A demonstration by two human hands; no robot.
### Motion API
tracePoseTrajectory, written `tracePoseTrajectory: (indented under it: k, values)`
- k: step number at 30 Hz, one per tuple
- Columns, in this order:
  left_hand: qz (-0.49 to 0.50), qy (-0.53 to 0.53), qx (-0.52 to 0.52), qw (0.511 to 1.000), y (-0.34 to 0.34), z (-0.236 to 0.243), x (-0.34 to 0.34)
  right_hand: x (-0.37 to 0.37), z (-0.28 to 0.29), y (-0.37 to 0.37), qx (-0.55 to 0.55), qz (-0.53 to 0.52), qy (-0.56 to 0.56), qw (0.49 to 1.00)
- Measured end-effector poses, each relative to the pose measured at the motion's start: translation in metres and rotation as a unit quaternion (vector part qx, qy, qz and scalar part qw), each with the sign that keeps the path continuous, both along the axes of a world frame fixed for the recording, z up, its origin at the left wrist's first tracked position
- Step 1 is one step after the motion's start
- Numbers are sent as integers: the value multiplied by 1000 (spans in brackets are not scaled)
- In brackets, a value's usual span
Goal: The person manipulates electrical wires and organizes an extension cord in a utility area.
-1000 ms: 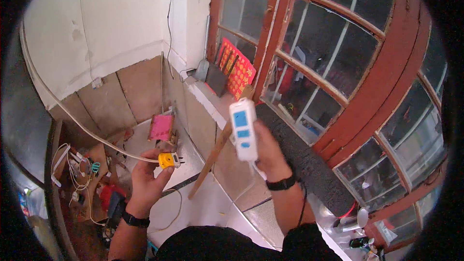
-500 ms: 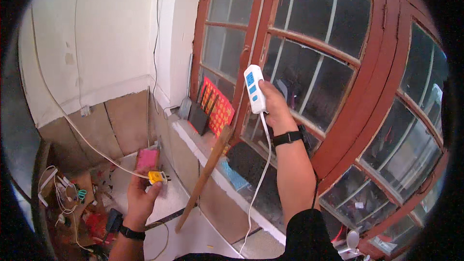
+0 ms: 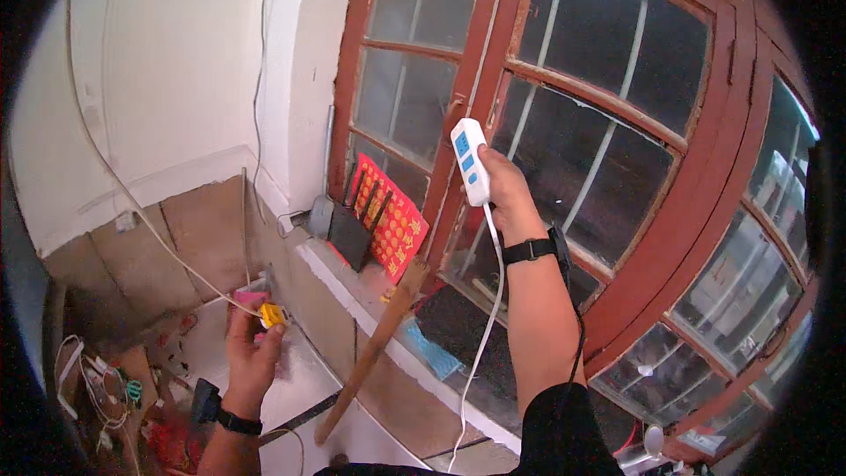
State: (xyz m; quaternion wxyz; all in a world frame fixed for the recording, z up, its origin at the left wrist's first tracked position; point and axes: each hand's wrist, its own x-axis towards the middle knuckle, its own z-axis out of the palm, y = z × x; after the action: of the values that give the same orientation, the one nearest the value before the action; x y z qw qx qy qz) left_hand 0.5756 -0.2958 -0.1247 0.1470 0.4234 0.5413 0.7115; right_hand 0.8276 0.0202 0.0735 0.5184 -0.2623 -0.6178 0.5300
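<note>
My left hand (image 3: 249,366), low on the left, is closed around a yellow plug (image 3: 272,316), pinched between thumb and fingers. A pale cable (image 3: 152,231) runs from this plug up along the wall. Higher and to the right, my right hand (image 3: 507,183) grips a white power strip (image 3: 470,161) by its side, with its blue socket face turned toward me. From the strip's lower end a white cord (image 3: 490,308) hangs down past my forearm. The plug and the strip are well apart. Whether the plug's prongs point away from me cannot be made out.
Red-framed windows (image 3: 617,106) fill the right side. On the sill stand a black router (image 3: 351,236) and a red patterned card (image 3: 394,225), with a blue packet (image 3: 432,348) nearby. A wooden stick (image 3: 374,348) leans against the sill. Scissors (image 3: 134,390) and tangled cables lie lower left.
The view has shifted a little, with the windows sliding right. My left hand has turned slightly, so the plug's prongs show less. Both hands keep their hold.
</note>
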Motion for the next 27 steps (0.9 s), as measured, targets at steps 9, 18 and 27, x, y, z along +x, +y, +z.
tracePoseTrajectory:
  k: [9,18,27]
  values:
    - [-79,-95,16,992,64,-11,-52,-6,8,14,-17,-35,0,999]
    - [-29,-115,24,993,67,-27,-82,-6,1,-4,-18,16,34,999]
    - [56,-123,88,987,38,-33,-89,-3,0,-21,-71,147,70,984]
